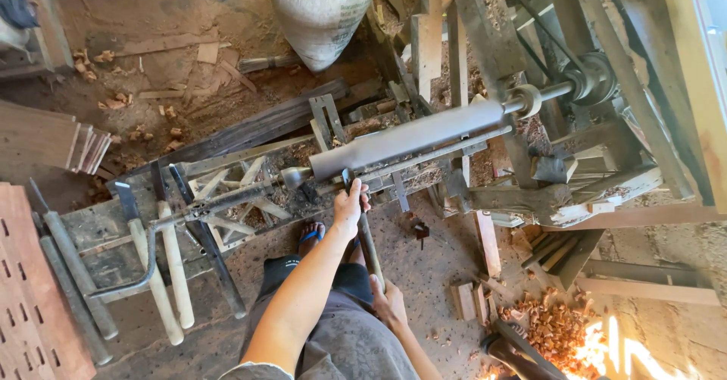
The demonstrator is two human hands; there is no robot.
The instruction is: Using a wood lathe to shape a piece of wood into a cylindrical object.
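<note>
Both hands clamped on a long turning chisel [365,232], left hand [349,207] forward steadying its blade on the tool rest, right hand [388,304] back gripping the handle, against the lathe-mounted wooden cylinder [409,135].

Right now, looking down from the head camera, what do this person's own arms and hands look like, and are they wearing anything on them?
Both arms are bare, with no gloves, watch or rings that can be made out. The left hand and right hand are uncovered. A grey edge by the left arm may be a short sleeve. Below are dark grey shorts and a blue-strapped sandal.
</note>
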